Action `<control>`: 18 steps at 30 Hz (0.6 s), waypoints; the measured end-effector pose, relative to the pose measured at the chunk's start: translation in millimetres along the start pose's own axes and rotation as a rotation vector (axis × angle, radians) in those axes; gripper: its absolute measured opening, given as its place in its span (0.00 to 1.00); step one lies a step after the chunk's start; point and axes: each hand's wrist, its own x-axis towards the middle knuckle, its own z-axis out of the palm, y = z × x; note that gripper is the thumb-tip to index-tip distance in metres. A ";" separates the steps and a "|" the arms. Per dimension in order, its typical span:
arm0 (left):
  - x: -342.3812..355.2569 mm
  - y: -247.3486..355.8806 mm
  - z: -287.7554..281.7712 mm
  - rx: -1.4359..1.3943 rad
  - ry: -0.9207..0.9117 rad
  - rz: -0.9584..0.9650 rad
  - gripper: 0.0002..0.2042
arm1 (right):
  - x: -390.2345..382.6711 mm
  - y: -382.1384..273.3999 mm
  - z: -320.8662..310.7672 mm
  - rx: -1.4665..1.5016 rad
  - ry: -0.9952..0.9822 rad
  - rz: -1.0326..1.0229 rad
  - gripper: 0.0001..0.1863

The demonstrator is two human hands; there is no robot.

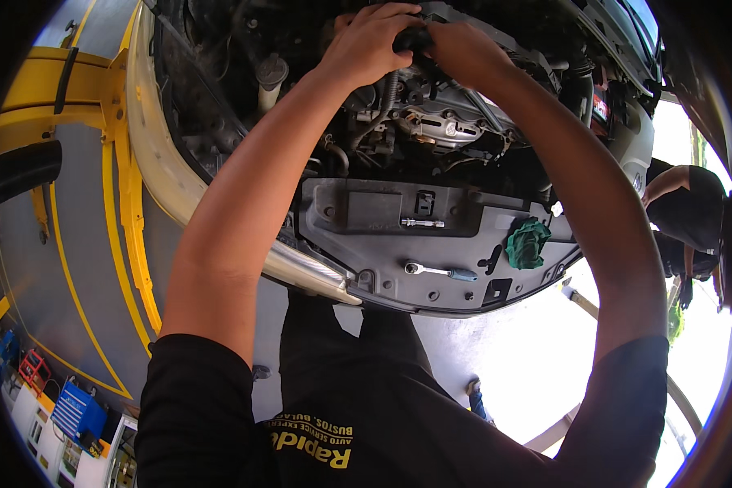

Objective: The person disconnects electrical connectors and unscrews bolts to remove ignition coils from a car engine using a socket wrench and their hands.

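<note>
Both my arms reach far over an open car engine bay. My left hand (369, 44) curls its thumb and fingers around a small black part (414, 39), whose kind I cannot make out. From the other side, my right hand (468, 54) closes its fingers at the same part. Its fingertips are partly hidden. Below the hands lies the engine (447, 128) with hoses and a metal shield. On the grey plastic cover (366, 244) at the car's front rest a ratchet wrench (440, 271), a chrome socket extension (422, 223) and a crumpled green cloth (527, 243).
A white-capped reservoir (271, 71) stands left of my left forearm. The car's front bumper (167, 154) curves along the left. Beyond it are yellow lift arms (126, 187) and a blue tool chest (79, 408). Another person (688, 207) stands at the right.
</note>
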 end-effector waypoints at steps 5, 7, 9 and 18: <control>-1.6 -1.8 0.1 -0.033 0.003 -0.039 0.26 | -7.7 0.5 11.6 -0.001 0.320 -0.247 0.13; -2.5 -3.4 -0.4 -0.042 -0.004 -0.047 0.26 | -1.1 -3.8 3.7 0.062 0.165 -0.126 0.14; -1.9 -0.6 -0.1 -0.053 -0.013 -0.048 0.26 | 0.8 -2.7 0.3 0.123 0.010 0.001 0.15; -1.7 2.8 0.7 -0.012 -0.013 -0.056 0.25 | -6.6 3.3 -3.9 0.062 0.095 -0.116 0.16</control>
